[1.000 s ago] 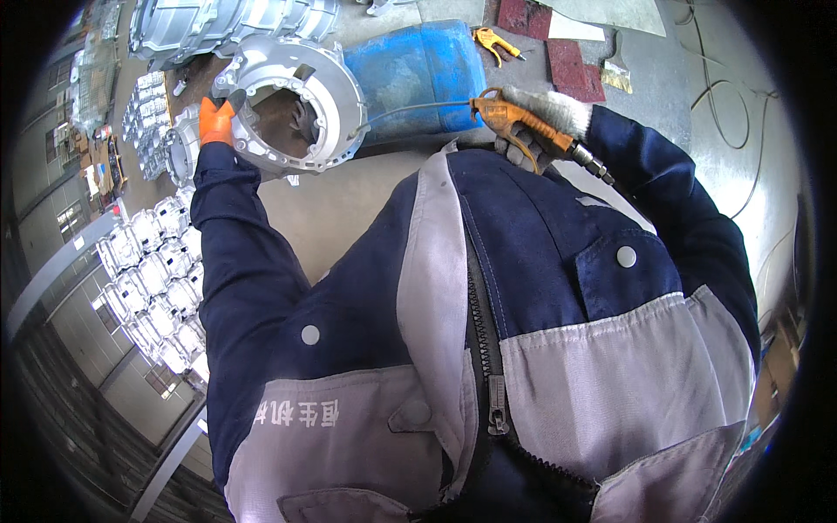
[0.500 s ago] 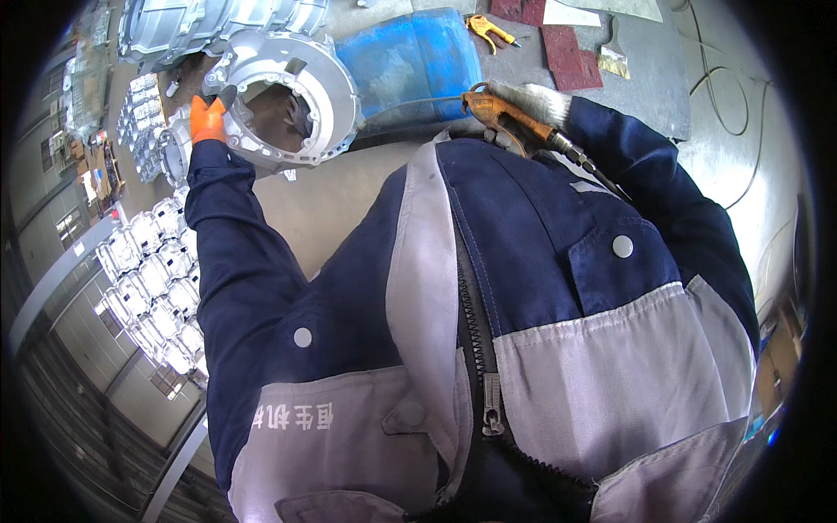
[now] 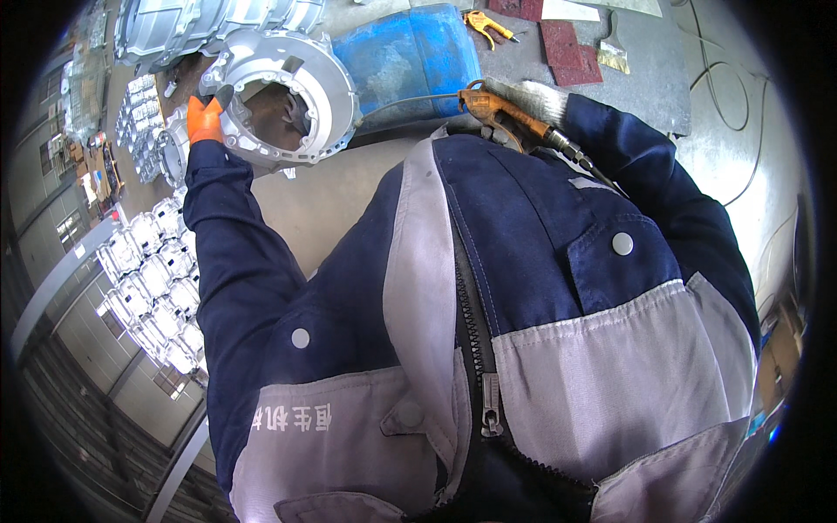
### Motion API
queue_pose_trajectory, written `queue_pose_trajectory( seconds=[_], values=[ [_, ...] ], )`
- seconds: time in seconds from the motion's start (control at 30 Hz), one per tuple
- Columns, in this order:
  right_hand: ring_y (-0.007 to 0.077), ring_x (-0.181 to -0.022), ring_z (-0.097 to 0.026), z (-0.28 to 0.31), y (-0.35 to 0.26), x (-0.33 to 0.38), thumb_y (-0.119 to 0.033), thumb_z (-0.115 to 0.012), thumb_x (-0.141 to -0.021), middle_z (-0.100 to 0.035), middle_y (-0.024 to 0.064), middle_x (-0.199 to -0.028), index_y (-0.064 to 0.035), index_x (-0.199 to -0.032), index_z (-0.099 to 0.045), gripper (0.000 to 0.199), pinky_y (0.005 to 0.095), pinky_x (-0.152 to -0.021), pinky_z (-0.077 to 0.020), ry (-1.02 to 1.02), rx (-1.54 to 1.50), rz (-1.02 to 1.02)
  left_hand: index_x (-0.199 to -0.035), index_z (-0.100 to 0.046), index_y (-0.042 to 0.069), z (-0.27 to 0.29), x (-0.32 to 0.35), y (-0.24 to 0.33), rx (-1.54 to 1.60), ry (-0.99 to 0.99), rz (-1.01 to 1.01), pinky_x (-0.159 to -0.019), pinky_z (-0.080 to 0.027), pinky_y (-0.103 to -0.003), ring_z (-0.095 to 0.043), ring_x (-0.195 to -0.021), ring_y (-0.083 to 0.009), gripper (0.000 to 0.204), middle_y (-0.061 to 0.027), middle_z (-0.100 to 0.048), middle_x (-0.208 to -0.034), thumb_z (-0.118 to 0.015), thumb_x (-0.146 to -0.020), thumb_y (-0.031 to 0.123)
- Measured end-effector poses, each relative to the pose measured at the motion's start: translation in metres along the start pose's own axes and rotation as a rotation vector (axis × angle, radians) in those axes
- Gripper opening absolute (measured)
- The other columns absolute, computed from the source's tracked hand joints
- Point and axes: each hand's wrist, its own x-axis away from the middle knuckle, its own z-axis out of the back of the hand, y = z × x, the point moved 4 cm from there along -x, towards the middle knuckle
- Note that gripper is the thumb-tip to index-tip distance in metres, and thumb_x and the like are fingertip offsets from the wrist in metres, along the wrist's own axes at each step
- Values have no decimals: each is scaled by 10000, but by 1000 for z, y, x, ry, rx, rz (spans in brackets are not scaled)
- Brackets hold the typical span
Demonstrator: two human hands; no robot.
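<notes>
At the upper left, my left hand point(image 3: 207, 115), in an orange glove with dark fingertips, is closed on the left rim of a round silver metal housing point(image 3: 338, 91). The housing has a wide central opening and bolt holes round its flange. My right hand point(image 3: 536, 101), in a whitish glove, is wrapped round an orange air blow gun point(image 3: 499, 108). A long thin nozzle runs left from the gun, its tip close to the housing's right side. Whether the trigger is pressed cannot be made out. A metal hose coupling point(image 3: 571, 150) hangs at the gun's rear end.
Beyond my hands lies a blue plastic drum point(image 3: 410, 61). Right of it are a yellow blow gun point(image 3: 490, 29), dark red pads point(image 3: 568, 54) and a flat brush point(image 3: 614, 50). More large castings point(image 3: 205, 24) stand far left; stacked silver castings point(image 3: 155, 277) fill the left. A thin hose point(image 3: 746, 113) curls at right.
The blow gun and my right hand have shifted very slightly left and up. My left hand keeps its hold on the housing, with hardly any movement.
</notes>
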Motion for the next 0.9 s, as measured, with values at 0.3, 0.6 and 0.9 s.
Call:
queue_pose_trajectory(
  seconds=[0.3,0.6,0.9],
  values=[
    [124,-529,-595,1,3,-6,-511,-545,-834,-625,92,-759,-32,-985,-585,504,223,-455,-505,-70,-65,2,-1016,-573,7,-1,2,2,-56,23,36,-759,-419,-279,-540,-825,-151,449,-49,-615,-931,-774,-671,212],
    [153,-625,-655,-18,-34,14,-508,-498,-851,-624,159,-898,0,-1133,-519,582,206,-505,-558,-345,-96,178,-1025,-568,0,1,1,1,-18,17,67,-784,-405,-277,-532,-850,-153,433,-49,-607,-942,-767,-672,153],
    [118,-605,-620,6,-2,-1,-636,-520,-773,-628,103,-828,-35,-1064,-574,670,197,-520,-527,-73,100,70,-1031,-583,5,4,-3,-5,-61,-4,-10,-795,-409,-287,-551,-857,-164,433,-60,-621,-962,-760,-687,198]
  ],
)
